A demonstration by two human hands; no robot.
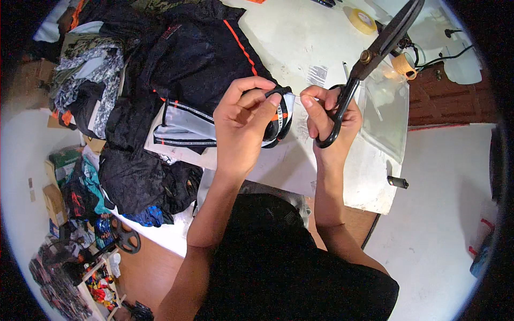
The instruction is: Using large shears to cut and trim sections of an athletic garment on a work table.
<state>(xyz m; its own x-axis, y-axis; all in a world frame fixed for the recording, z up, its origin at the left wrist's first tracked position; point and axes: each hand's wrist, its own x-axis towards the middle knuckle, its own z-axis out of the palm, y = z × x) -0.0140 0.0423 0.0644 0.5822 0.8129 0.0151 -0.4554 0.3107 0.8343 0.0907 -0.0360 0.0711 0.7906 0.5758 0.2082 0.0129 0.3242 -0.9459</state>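
Note:
My left hand (247, 109) pinches the black edge of a garment (187, 122) with white panels, orange details and printed trim. To its right, my right hand (333, 115) holds large black scissors (364, 67) by the handles, blades pointing up and away to the right. Its thumb and index finger are pressed together close to the pinched edge. A thin pale line, like a thread, spans the small gap between the two hands. The dark part of the garment, with an orange stripe, spreads over the white table (289, 37) beyond my left hand.
Dark and camouflage clothes (91, 69) are heaped at the left. A yellow tape roll (363, 21) and a cone-like spool (403, 65) sit at the far right. A small black object (397, 182) lies at the table's right edge. A black handwheel (126, 235) is lower left.

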